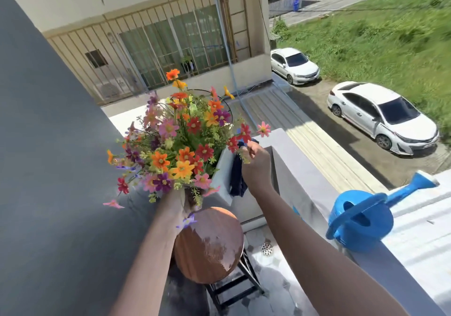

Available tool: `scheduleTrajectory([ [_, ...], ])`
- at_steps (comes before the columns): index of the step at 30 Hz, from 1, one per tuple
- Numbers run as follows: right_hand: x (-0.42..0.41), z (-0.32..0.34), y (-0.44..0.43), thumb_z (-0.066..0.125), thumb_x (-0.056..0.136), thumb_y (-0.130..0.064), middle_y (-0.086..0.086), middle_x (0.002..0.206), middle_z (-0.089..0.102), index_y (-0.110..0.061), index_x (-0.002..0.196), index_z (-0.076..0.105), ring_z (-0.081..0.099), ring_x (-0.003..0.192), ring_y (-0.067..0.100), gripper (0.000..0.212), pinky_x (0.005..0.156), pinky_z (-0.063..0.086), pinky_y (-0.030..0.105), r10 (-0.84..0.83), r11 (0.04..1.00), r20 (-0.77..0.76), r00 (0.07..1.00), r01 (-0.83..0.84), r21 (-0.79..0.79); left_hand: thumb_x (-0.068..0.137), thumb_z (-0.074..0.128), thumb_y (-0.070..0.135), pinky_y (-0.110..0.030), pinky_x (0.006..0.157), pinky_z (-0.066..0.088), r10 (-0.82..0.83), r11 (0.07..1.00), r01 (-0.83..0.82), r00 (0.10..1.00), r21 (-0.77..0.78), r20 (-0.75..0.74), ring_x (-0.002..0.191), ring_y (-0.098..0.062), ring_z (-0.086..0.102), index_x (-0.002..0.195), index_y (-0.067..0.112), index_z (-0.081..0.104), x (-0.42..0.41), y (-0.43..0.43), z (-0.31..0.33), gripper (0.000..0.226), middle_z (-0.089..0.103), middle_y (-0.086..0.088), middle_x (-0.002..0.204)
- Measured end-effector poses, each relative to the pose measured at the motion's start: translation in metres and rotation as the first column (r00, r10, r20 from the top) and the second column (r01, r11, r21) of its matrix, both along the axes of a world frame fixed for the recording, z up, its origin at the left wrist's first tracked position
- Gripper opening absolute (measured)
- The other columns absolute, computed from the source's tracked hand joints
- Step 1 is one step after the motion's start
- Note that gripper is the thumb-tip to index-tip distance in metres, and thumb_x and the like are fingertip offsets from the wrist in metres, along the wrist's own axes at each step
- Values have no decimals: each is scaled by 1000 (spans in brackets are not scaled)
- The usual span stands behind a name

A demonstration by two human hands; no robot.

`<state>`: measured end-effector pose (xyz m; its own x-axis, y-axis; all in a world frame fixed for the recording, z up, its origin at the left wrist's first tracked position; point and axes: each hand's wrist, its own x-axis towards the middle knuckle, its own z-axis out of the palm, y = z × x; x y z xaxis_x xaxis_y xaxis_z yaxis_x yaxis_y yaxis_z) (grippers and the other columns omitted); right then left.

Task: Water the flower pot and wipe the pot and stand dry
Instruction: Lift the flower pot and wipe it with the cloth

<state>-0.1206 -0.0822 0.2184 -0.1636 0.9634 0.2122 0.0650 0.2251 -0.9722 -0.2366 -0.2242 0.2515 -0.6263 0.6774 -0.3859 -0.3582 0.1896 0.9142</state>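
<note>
My left hand (180, 202) grips the flower pot (188, 197) and holds it lifted above the stand; the pot is almost hidden under a bushy bunch of orange, red, pink and purple flowers (180, 142). My right hand (256, 164) is closed on a dark blue cloth (236, 176) that hangs down beside the white parapet corner. Below the pot stands the round wooden stand (210, 245) on black metal legs, its top glistening wet. A blue watering can (361, 218) rests on the parapet ledge at the right.
A dark grey wall (48, 144) runs along the left. The white parapet (305, 184) encloses the narrow balcony on the right, with a floor drain (266, 249) by the stand's foot. Beyond the parapet are a roof, two parked white cars and grass far below.
</note>
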Motion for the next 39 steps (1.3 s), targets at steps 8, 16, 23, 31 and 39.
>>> scheduleTrajectory([
  [8, 2, 41, -31, 60, 97, -12, -12, 72, 60, -20, 82, 67, 51, 65, 5, 18, 61, 37, 19, 42, 999, -127, 991, -39, 26, 97, 29, 5, -11, 33, 29, 54, 996, -56, 998, 64, 32, 29, -9, 42, 60, 14, 56, 14, 7, -5, 47, 50, -9, 55],
  [16, 14, -11, -85, 61, 98, -15, -4, 110, 71, -15, 118, 68, 66, 103, 7, 21, 85, 49, 17, 133, 991, -126, 983, -131, 23, 94, 31, 5, -12, 32, 32, 64, 995, -67, 997, 72, 39, 30, -12, 44, 51, 12, 65, -14, 7, 1, 55, 55, -14, 55],
  [23, 13, -13, -82, 60, 98, -16, -8, 107, 71, -18, 118, 68, 64, 95, -3, 21, 79, 44, 12, 78, 988, -139, 987, -95, -120, 101, 34, 20, -16, 34, 39, 74, 996, -77, 995, -36, -66, 33, -13, 47, 77, 5, 65, -11, 6, -8, 42, 60, -4, 51],
  [31, 7, 24, -76, 61, 97, -25, 3, 89, 72, -26, 96, 70, 69, 82, 22, 9, 75, 56, 41, 95, 982, -331, 939, -143, -123, 92, 40, 11, -16, 37, 42, -85, 996, 87, 993, 28, -76, 38, -15, 55, 74, 13, 59, 7, 2, -3, 26, 62, -4, 54],
  [39, 11, 25, -26, 60, 98, -15, -4, 79, 66, -6, 90, 70, 55, 72, 3, 16, 69, 42, 23, 29, 998, -304, 952, -44, -41, 86, 37, 8, -15, 33, 28, -214, 976, 214, 977, -35, 7, 30, -13, 44, 41, 13, 65, -7, -12, 8, 53, 56, -17, 55],
])
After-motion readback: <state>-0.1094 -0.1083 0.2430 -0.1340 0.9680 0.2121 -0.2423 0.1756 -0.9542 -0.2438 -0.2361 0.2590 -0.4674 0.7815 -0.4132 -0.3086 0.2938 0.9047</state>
